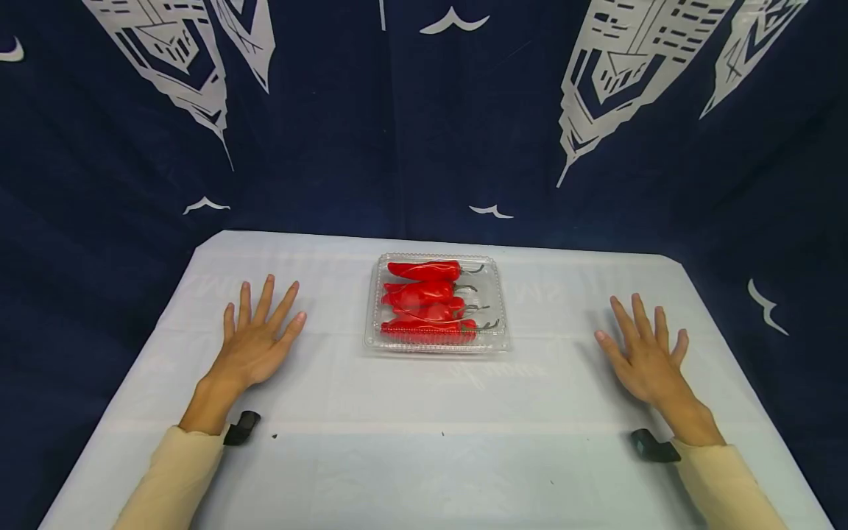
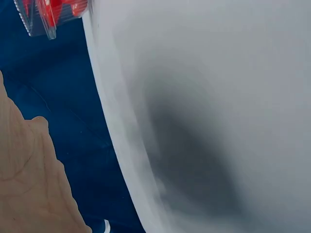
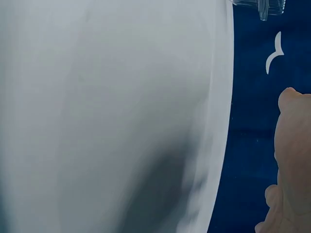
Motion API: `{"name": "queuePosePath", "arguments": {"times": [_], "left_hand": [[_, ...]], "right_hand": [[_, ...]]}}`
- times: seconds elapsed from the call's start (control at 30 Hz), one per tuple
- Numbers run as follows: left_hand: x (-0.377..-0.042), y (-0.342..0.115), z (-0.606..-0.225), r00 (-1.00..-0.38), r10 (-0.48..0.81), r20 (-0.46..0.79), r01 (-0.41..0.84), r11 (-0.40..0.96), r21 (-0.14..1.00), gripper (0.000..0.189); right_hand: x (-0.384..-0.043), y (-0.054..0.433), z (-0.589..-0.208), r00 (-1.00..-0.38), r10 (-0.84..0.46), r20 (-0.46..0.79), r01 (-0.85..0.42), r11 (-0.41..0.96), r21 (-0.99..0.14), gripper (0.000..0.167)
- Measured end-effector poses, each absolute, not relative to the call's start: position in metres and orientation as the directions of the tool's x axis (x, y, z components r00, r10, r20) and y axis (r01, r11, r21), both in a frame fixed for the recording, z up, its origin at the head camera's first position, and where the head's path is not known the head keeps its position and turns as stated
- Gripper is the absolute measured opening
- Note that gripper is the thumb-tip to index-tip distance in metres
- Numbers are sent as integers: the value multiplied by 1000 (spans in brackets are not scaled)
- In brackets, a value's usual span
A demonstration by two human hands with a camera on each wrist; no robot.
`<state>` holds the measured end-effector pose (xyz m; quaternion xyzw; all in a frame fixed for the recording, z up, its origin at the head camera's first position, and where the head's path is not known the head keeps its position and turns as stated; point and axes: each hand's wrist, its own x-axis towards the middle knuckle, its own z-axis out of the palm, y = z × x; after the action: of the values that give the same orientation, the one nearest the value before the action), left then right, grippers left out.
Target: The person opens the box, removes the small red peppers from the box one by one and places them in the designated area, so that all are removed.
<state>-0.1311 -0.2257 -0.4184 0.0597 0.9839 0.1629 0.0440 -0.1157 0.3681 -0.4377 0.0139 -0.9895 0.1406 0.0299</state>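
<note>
A clear plastic box (image 1: 490, 324) stands near the back middle of the white table, its lid over several red chili peppers (image 1: 427, 294) with green stems, lying side by side. To the left of the box, my left hand (image 1: 255, 350) is palm down with its fingers spread, holding nothing. My right hand (image 1: 649, 368) is spread the same way to the right of the box, also with nothing in it. Both hands are apart from the box. A corner of the box shows at the top of each wrist view, and part of each palm at the side.
The white table (image 1: 397, 471) has its back edge just behind the box. A dark blue curtain (image 1: 397, 147) with white building and bird prints hangs behind it. Each wrist carries a small black device (image 1: 242, 428). A few tiny dark specks lie at the front of the table.
</note>
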Motion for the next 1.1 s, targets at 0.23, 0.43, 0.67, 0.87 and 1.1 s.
{"name": "queuePosePath", "arguments": {"times": [0.23, 0.43, 0.67, 0.87, 1.1], "left_hand": [[-131, -219, -422, -988, 139, -68, 108, 936, 336, 69], [-131, -212, -424, -987, 143, -66, 111, 928, 356, 69], [-132, -203, -427, -987, 149, -54, 119, 920, 373, 68], [-132, -196, -429, -987, 154, -48, 124, 915, 385, 68], [-134, -189, -430, -986, 159, -50, 125, 906, 404, 67]], "right_hand": [[-116, 364, -438, -998, -19, 66, -37, 959, -281, 74], [-117, 360, -441, -997, -12, 72, -33, 956, -293, 75], [-118, 352, -441, -997, -21, 76, -44, 950, -310, 74], [-119, 345, -440, -996, -36, 83, -61, 946, -319, 73], [-121, 337, -442, -995, -41, 88, -68, 942, -330, 73]]}}
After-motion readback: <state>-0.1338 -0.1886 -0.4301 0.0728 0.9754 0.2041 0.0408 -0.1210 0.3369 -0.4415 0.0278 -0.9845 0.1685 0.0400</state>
